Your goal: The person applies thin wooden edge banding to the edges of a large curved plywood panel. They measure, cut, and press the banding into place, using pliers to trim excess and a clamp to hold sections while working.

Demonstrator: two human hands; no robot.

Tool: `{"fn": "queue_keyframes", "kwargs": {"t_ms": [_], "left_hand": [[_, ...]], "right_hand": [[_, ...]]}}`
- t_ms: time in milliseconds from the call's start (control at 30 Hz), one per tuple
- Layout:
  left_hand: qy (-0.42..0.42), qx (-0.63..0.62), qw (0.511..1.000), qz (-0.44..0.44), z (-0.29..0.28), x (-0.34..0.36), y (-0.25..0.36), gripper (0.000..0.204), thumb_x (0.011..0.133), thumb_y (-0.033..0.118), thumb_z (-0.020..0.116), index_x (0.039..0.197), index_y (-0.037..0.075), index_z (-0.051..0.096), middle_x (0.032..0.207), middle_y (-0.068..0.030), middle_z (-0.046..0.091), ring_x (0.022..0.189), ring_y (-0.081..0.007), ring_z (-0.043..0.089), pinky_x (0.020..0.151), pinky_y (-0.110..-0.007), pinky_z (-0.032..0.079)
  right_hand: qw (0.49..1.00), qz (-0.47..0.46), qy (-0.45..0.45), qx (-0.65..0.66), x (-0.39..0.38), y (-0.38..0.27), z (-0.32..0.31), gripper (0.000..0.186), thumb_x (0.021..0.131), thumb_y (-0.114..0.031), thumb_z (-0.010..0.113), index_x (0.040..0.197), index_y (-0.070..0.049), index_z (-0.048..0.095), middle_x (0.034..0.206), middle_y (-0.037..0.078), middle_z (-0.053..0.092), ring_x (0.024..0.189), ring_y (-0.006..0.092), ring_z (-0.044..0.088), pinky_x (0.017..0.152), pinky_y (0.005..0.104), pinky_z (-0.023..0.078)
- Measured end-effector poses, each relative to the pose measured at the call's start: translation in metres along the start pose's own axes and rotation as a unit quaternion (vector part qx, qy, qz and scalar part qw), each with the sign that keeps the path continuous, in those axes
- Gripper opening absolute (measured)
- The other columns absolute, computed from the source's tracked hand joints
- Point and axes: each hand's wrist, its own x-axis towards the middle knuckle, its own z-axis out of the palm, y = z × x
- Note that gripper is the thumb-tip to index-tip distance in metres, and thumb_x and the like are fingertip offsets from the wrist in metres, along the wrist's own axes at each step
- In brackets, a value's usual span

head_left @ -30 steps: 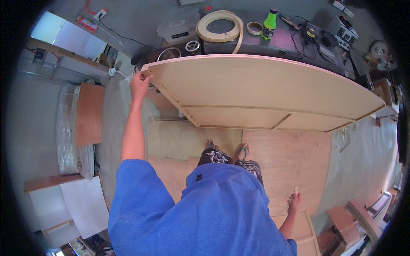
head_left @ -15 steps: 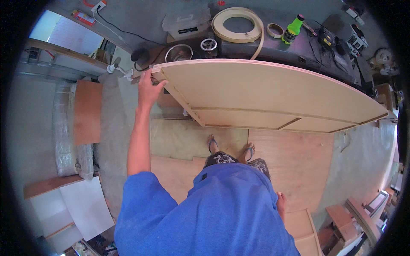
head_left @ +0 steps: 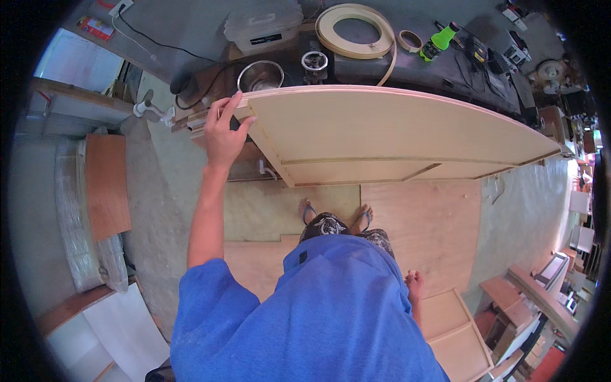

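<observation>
We may be risking the panel [head_left: 394,127], upper centre, tipping if our left hand [head_left: 226,137], spread at its corner [head_left: 254,106], grip unclear, is slipping; our right hand [head_left: 415,284], lower right, is hanging half-curled, contents unclear

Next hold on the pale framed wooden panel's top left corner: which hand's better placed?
Left, probably: the left hand is at that corner of the pale framed wooden panel, while the right hand is down beside the blue fabric shirt, well clear of the panel.
</observation>
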Motion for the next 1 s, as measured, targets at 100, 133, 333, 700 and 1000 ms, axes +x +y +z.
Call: {"fn": "queue_keyframes", "kwargs": {"t_ms": [100, 133, 333, 700, 1000], "left_hand": [[0.026, 0.007, 1.000, 0.015, 0.004, 0.001, 0.000, 0.065, 0.079, 0.020, 0.093, 0.140, 0.014, 0.071, 0.122, -0.0097, 0.067, 0.106, -0.0299, 0.068, 0.090, -0.043, 0.057], [0.032, 0.009, 0.999, 0.018, 0.005, 0.002, 0.001, 0.066, 0.079, 0.021, 0.093, 0.140, 0.014, 0.071, 0.121, -0.0097, 0.067, 0.107, -0.0303, 0.068, 0.090, -0.043, 0.057], [0.024, 0.016, 1.000, -0.001, 0.005, -0.002, 0.011, 0.071, 0.078, 0.026, 0.094, 0.143, 0.015, 0.068, 0.121, -0.0093, 0.066, 0.113, -0.0321, 0.067, 0.096, -0.045, 0.056], [0.004, 0.066, 0.996, 0.059, -0.004, 0.002, -0.002, 0.066, 0.080, 0.024, 0.091, 0.143, 0.018, 0.070, 0.117, -0.0082, 0.067, 0.104, -0.0324, 0.065, 0.091, -0.046, 0.054], [0.036, 0.089, 0.993, 0.076, 0.002, 0.000, 0.000, 0.057, 0.087, 0.030, 0.087, 0.140, 0.017, 0.072, 0.112, -0.0088, 0.068, 0.101, -0.0331, 0.065, 0.088, -0.047, 0.054]], "right_hand": [[0.996, -0.047, -0.027, -0.072, -0.003, 0.024, 0.007, 0.024, 0.106, -0.027, 0.068, 0.100, -0.004, 0.068, 0.085, 0.006, 0.070, 0.074, 0.0134, 0.065, 0.061, 0.0347, 0.051], [0.992, -0.022, -0.003, -0.124, -0.003, 0.030, 0.007, 0.024, 0.107, -0.026, 0.068, 0.098, -0.003, 0.068, 0.083, 0.007, 0.071, 0.072, 0.0129, 0.065, 0.061, 0.0346, 0.051], [0.998, -0.051, 0.000, -0.036, -0.007, 0.047, 0.011, 0.025, 0.108, -0.023, 0.065, 0.094, -0.002, 0.066, 0.077, 0.006, 0.069, 0.068, 0.0120, 0.061, 0.059, 0.0347, 0.049], [1.000, -0.021, 0.003, 0.019, -0.013, 0.018, 0.012, 0.023, 0.108, -0.025, 0.065, 0.102, -0.002, 0.066, 0.081, 0.006, 0.068, 0.070, 0.0139, 0.061, 0.062, 0.0334, 0.050], [0.998, -0.063, 0.002, 0.003, -0.004, 0.059, 0.012, 0.024, 0.109, -0.024, 0.066, 0.101, -0.001, 0.069, 0.080, 0.005, 0.071, 0.069, 0.0122, 0.061, 0.061, 0.0332, 0.050]]}}
